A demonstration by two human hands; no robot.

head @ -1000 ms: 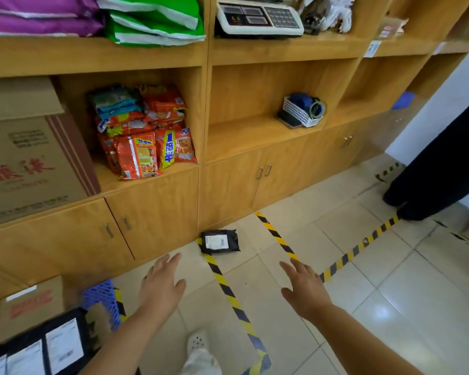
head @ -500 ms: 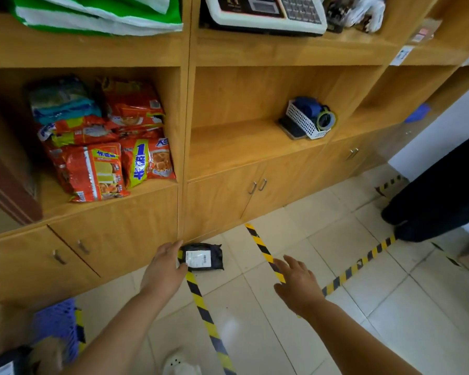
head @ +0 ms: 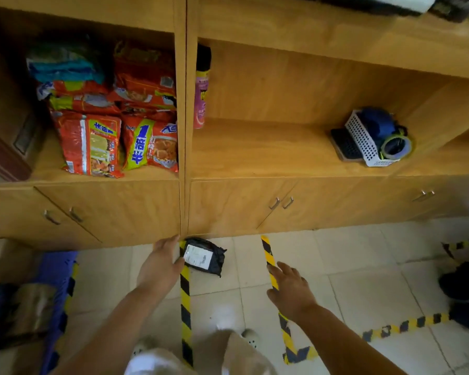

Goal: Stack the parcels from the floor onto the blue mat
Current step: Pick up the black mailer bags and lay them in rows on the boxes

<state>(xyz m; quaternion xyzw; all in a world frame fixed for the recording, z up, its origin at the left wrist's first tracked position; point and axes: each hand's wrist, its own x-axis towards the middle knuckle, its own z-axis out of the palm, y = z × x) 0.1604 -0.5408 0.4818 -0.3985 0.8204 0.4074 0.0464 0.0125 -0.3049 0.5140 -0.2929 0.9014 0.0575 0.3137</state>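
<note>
Item: black parcel (head: 205,259), on the floor tiles (head: 363,266) against the cabinet base (head: 228,212) — reach step.
Left hand (head: 161,262) relaxed, thumb touching the parcel's edge, not yet gripping; right hand (head: 289,286) spread, empty. Next, likely: grip, lift, carry to blue mat (head: 56,269).

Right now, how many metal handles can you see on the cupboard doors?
6, in three pairs: left pair under the noodle packets, middle pair, right pair below the white basket. More may be out of view.

Wooden shelving unit (head: 255,158) with cabinet doors (head: 114,209), pale tiled floor (head: 363,280), striped floor tape (head: 186,299)
</note>
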